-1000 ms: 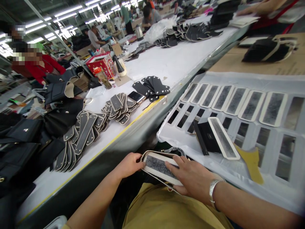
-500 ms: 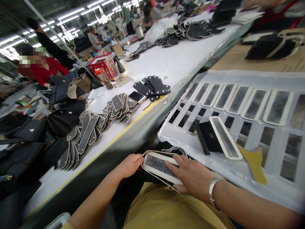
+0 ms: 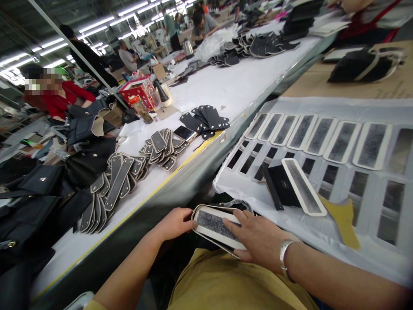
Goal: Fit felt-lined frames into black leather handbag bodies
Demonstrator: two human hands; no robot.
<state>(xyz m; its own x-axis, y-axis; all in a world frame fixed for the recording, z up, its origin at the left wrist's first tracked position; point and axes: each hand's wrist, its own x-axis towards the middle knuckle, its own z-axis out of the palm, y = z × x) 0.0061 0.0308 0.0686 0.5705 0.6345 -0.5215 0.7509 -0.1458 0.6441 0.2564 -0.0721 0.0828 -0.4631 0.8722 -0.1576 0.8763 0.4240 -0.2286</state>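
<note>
Left hand (image 3: 177, 223), head view: pinching, thumb and fingers on the left end of the pale-trimmed rim (image 3: 195, 210).
Right hand (image 3: 256, 234): lies over the right end of the held panel (image 3: 213, 221), thumb apart on the near side; I cannot tell whether it squeezes.
Held panel: inside the rim, between both hands, close to the yellow shirt (image 3: 226, 280); a dark gap shows along its near edge.
Yellow-striped edge: the white table (image 3: 200, 90) ends left of the hands, its side dropping toward them.
Strip piles (image 3: 119, 176): near that edge, beyond the left forearm, with a phone (image 3: 185, 132) farther along.
Slotted white sheet (image 3: 238, 183): its near-left corner lies just beyond the right hand.
On the sheet: a loose panel (image 3: 305, 187) leans across a black piece (image 3: 280, 187), next to a yellow scraper (image 3: 343, 221); pale-bordered panels (image 3: 342, 142) line the far side.
Open room: white tabletop shows beyond the phone.
</note>
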